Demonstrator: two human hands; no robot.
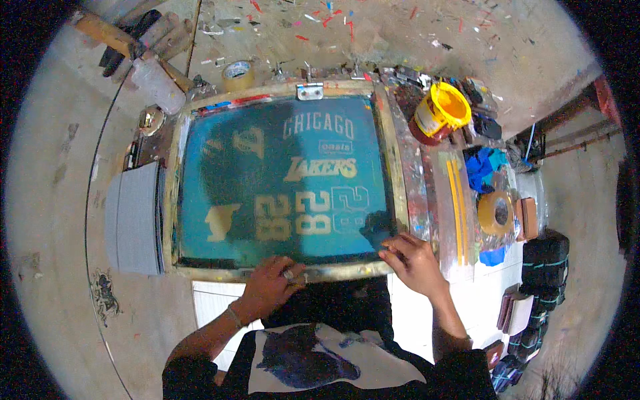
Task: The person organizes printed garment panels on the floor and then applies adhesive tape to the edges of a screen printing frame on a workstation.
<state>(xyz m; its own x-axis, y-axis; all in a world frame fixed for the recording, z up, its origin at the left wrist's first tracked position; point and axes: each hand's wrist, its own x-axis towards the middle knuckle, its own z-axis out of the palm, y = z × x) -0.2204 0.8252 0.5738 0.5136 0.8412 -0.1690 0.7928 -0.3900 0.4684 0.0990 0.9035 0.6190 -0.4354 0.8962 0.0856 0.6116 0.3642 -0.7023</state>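
Observation:
A wood-framed printing screen (213, 173) with teal mesh, pale lettering and figures lies in front of me, with a metal clamp (310, 92) at its back rail. My left hand (272, 283), with a ring and bracelet, has its fingers bent round the front rail. My right hand (410, 267) is at the front right corner, thumb and fingers pinched. What it holds there, if anything, is too small to make out. A shadow falls beside it on the mesh.
Left are grey stacked sheets (133, 213) and a translucent container (157, 87). Tape (238, 70) lies behind. Right are a yellow bucket (445, 107), yellow strips (457, 207), blue cloth (479, 170), another tape roll (495, 210) and dark tied bundles (545, 260) below.

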